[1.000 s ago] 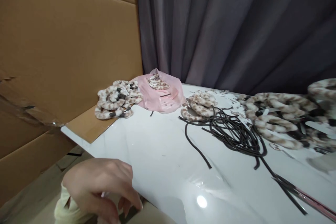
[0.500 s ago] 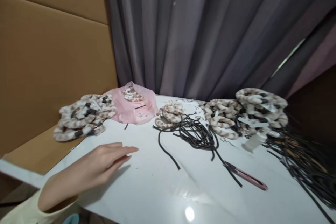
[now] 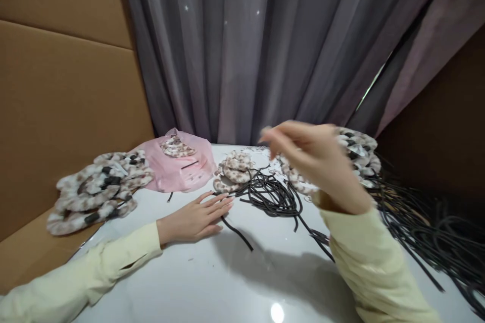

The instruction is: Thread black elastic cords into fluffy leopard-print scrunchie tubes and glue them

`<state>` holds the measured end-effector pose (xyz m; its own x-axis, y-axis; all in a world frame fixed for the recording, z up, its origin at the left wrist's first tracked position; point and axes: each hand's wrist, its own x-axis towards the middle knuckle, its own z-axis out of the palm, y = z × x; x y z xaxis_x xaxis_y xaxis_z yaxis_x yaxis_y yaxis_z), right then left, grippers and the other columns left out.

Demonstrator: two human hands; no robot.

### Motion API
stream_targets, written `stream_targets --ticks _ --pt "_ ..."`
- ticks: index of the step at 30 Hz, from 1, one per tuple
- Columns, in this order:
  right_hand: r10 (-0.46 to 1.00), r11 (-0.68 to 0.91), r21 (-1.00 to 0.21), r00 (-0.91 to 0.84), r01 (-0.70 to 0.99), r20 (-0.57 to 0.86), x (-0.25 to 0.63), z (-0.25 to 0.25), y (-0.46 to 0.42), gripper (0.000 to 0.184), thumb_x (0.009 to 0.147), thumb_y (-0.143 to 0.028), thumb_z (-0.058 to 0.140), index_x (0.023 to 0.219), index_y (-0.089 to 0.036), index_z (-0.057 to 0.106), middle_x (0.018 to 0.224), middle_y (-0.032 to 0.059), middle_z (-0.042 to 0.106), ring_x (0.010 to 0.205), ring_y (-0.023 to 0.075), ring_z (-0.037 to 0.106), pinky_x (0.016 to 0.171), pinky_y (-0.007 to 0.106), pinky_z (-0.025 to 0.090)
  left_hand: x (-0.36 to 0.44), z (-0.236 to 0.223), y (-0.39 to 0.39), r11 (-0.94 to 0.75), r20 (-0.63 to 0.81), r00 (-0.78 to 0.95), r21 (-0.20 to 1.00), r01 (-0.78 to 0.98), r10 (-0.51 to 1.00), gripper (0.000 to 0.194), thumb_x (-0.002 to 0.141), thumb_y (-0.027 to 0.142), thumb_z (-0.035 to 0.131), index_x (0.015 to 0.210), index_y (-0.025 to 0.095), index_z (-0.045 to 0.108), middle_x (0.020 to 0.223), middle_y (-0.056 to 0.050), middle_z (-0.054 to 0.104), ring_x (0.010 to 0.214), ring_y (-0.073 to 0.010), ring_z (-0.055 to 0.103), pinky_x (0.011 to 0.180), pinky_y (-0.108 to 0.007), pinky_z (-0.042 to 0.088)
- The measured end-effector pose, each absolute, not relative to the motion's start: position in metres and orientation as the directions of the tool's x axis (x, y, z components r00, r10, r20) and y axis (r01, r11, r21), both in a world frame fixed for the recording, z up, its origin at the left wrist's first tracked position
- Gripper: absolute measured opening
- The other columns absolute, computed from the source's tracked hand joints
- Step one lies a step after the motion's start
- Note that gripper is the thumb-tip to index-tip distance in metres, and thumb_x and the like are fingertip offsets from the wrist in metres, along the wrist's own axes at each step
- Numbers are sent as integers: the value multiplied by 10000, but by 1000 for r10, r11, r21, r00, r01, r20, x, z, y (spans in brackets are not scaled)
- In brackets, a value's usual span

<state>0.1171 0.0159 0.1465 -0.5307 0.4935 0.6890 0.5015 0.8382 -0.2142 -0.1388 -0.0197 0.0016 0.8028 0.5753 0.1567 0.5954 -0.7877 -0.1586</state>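
Note:
My left hand [image 3: 197, 218] lies palm down on the white table [image 3: 182, 282], its fingers stretched out. Its fingertips reach over part of a loose black cord [image 3: 241, 238], next to a small heap of brown-and-white fluffy rings [image 3: 237, 166]. To the right of it lies a tangled bundle of black cords [image 3: 271, 198]. My right hand [image 3: 314, 159] is raised above the table in front of more fluffy rings, which it partly covers. Motion smears its bent fingers, so whether they hold anything cannot be made out.
A pink plastic bag [image 3: 182, 171] with a fluffy piece sits at the back left, beside a pile of fluffy rings with black bands [image 3: 94, 186]. Many black cords [image 3: 428, 232] spread at the right. Cardboard [image 3: 68, 101] stands left; a grey curtain [image 3: 242, 60] hangs behind.
The view has swung right. My left hand has moved from the table's near edge onto the tabletop, up to the loose cord. My right hand has come into view, raised.

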Motion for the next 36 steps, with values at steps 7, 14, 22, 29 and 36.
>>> stream_targets --ticks 7,14,22,29,36 --pt "402 900 -211 -914 383 54 60 77 56 129 745 -215 660 847 -136 672 742 47 661 632 119 556 542 198 336 -146 -6 -19 -773 179 762 -10 634 622 441 928 383 330 1354 273 356 1486 -52 235 1368 -299 149 1037 -445 185" --pt "320 904 -313 -946 291 45 43 50 63 234 845 -229 541 719 -97 688 635 67 647 522 90 496 534 205 334 -144 -7 -19 -768 167 752 62 637 637 388 930 377 332 1282 262 446 1395 -36 419 1374 -282 125 1038 -440 120" --pt "162 889 -437 -987 140 12 47 40 73 209 841 -172 527 740 -117 702 646 35 663 536 73 498 564 174 359 -144 -8 -18 -781 150 768 171 600 623 345 935 337 334 1209 208 500 1253 -56 553 1356 -257 205 1028 -388 163" --pt "116 887 -450 -993 105 -4 51 32 77 207 817 -123 529 650 -122 651 567 -17 590 499 59 440 534 164 354 -143 -4 -18 -758 101 762 246 604 640 369 943 344 304 1263 229 445 1271 -39 549 1337 -245 268 1031 -392 208" --pt "167 937 -303 -984 176 -54 51 38 73 203 778 -50 533 616 -131 623 538 -44 550 511 49 406 548 142 366 -144 -1 -15 -764 56 778 240 598 626 416 944 351 305 1342 250 366 1347 -22 484 1350 -226 249 1055 -389 224"
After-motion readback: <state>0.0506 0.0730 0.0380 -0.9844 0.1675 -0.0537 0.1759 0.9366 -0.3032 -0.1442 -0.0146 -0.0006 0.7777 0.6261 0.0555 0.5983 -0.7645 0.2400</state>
